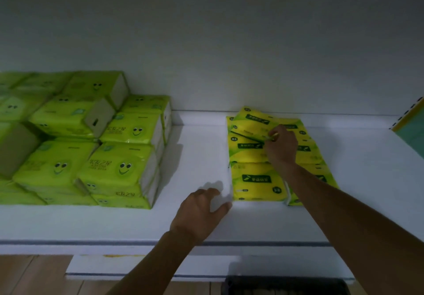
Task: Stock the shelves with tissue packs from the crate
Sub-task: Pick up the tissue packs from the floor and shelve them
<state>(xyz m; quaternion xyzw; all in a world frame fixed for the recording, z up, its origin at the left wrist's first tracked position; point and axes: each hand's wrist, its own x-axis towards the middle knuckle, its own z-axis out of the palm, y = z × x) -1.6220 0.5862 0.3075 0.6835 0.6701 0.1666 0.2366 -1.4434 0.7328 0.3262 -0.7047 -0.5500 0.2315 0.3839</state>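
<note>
On the white shelf [202, 157], the right hand [281, 148] pinches the yellow tissue packs [254, 180] at 2 o'clock; the left hand [202, 212] hovers open, empty, at their 8 o'clock corner.

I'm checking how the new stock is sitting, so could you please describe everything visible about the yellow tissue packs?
The yellow tissue packs are soft, glossy plastic-wrapped bundles, yellow with green patches and dark green labels. They lie flat on the white shelf, right of centre, in a row from near the front towards the back wall, the rear ones overlapping unevenly. The right hand rests on the middle packs, fingers pinching the wrapping. The left hand hovers open just left of the front pack, not touching it.
</note>
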